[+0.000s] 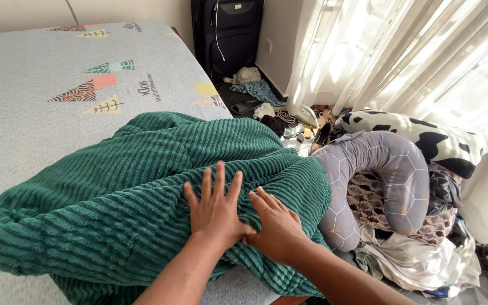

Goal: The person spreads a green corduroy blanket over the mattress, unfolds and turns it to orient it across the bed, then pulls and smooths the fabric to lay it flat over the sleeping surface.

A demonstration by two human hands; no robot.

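A home bedroom: patterned bed point(40, 85), suitcase point(227, 34), sheer curtains point(402, 51), heaped pillows point(391, 169).

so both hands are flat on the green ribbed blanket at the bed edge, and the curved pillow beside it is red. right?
Not quite. The head view shows the curved pillow is grey with a hexagon line pattern, not red. The rest holds: the left hand and right hand lie flat on the green ribbed blanket at the edge of the bed.

My forearms run off the bottom edge. The green blanket point(142, 192) covers part of the bed point(29, 85) and hides what lies beneath it. The suitcase point(227, 34) is cut off at the top. The small clutter on the floor point(295, 127) is too tiny to tell apart.
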